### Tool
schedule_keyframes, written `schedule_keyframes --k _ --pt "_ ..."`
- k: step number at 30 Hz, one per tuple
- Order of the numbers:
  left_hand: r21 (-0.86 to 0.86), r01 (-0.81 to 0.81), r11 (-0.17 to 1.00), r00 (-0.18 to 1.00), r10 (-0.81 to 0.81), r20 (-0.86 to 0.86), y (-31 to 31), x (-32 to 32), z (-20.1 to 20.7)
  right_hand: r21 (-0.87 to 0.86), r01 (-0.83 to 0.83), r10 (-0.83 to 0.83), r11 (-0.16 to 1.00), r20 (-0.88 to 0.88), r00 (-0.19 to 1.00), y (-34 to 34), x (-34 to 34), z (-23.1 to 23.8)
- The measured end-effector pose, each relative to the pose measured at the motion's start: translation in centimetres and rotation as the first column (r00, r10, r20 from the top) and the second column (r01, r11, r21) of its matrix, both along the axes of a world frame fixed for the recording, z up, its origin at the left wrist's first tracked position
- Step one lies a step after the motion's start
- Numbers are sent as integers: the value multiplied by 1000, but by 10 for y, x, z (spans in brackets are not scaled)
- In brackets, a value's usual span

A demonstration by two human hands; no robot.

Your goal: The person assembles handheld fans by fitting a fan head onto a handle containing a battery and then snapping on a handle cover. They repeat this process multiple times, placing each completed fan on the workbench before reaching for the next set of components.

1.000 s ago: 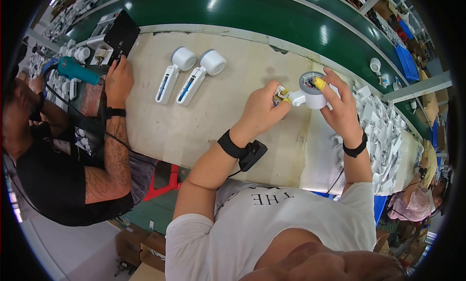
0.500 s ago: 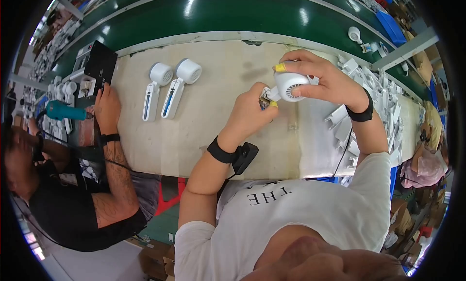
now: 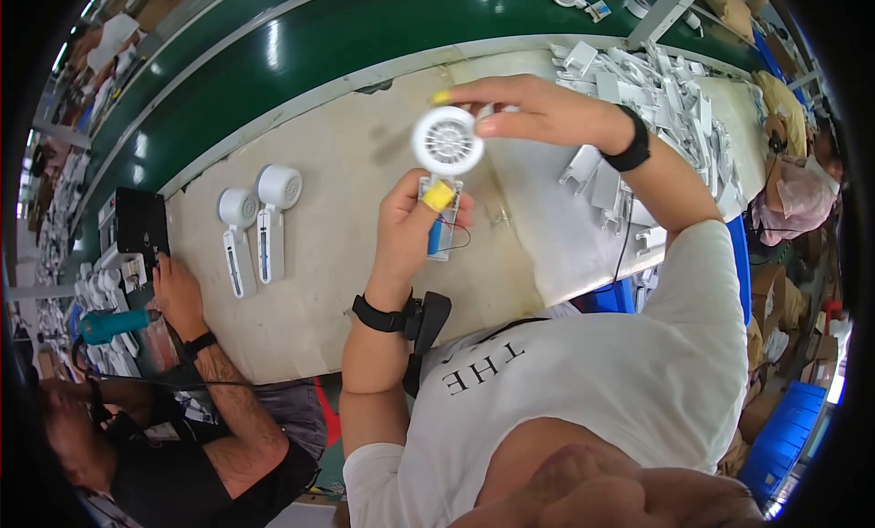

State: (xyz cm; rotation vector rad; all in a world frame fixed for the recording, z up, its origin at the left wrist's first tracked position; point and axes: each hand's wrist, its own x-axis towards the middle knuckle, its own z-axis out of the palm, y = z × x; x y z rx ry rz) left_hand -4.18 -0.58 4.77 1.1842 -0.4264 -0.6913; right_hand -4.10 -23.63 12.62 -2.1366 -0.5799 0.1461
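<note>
My left hand [image 3: 403, 225] grips a white handheld fan [image 3: 448, 142] by its handle. The round grille faces up, and the handle shell is uncovered, showing a blue battery [image 3: 435, 237] and thin wires. My right hand [image 3: 547, 113] reaches over the table with fingers stretched out beside the fan head. Its thumb is close to the head's right rim; whether it touches I cannot tell. Yellow tape wraps a finger of the right hand and the left thumb. To the left lie two more white fans [image 3: 239, 209] with long handles, side by side on the table.
White plastic shell parts [image 3: 629, 99] lie heaped at the right of the table [image 3: 337, 191]. A green conveyor belt [image 3: 319, 45] runs along the far side. At left, a co-worker's hand [image 3: 179, 295] rests by a black box [image 3: 141, 227], near a teal power screwdriver [image 3: 114, 324].
The fan has turned so its grille faces up and its handle points toward me. My right hand has loosened from the head. The whole view has swung, shifting the table scene leftward.
</note>
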Motion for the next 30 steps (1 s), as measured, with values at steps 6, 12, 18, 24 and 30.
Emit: schedule_keyframes --k 6,12,18,24,30 --pt "-331 -259 907 966 234 -114 9 18 -11 -836 56 37 545 91 995 -74 -73 -29" --pt "-276 -210 938 964 151 -220 14 16 -12 -783 38 156 620 170 973 -77 -87 -55" --pt "-243 -278 929 957 247 -149 13 17 -9 -586 233 -39 776 323 945 -56 -74 -61" --pt "-280 -348 895 937 319 -143 11 18 -9 -89 452 -461 887 -145 876 11 -48 -34" --pt "-354 -393 848 918 380 -110 2 6 -6 -23 235 -173 972 608 775 83 -42 -38"
